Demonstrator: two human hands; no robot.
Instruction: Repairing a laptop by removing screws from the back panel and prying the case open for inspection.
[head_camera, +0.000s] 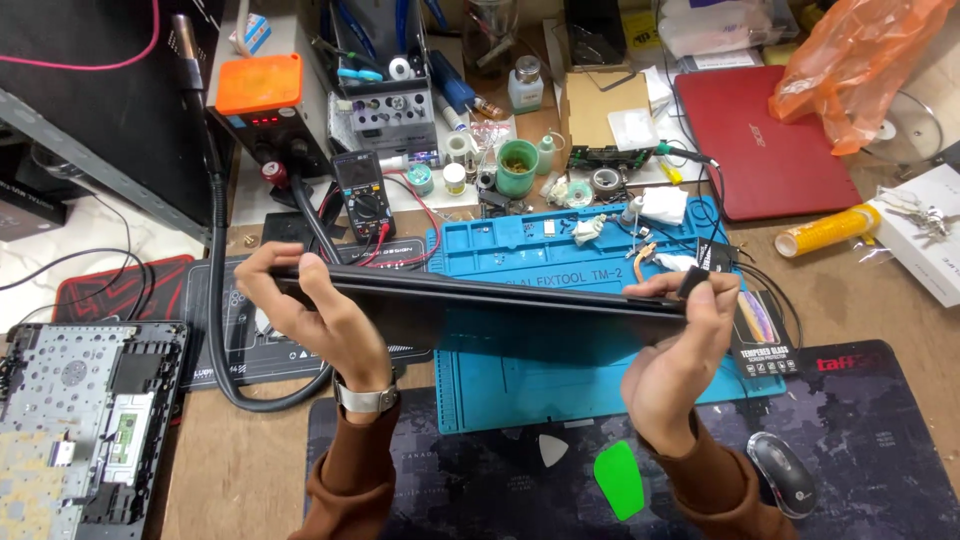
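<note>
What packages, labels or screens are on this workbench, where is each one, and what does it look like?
Flat retail package: beside the right hand, dark card picturing a phone.
Black handheld multimeter: behind the left hand, small grey screen, round dial.
Orange-topped black box: back left, small red-lit display.
White cardboard box: right edge, plain, keys on top.
Yellow label roll: near the red closed laptop.

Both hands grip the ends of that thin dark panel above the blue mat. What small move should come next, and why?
Probably lower it flat onto the blue repair mat. The left hand and right hand hold the dark laptop panel edge-on in mid-air by its two ends, so nothing supports its middle. The green pry tool and white pick lie unreachable while both hands are occupied.
</note>
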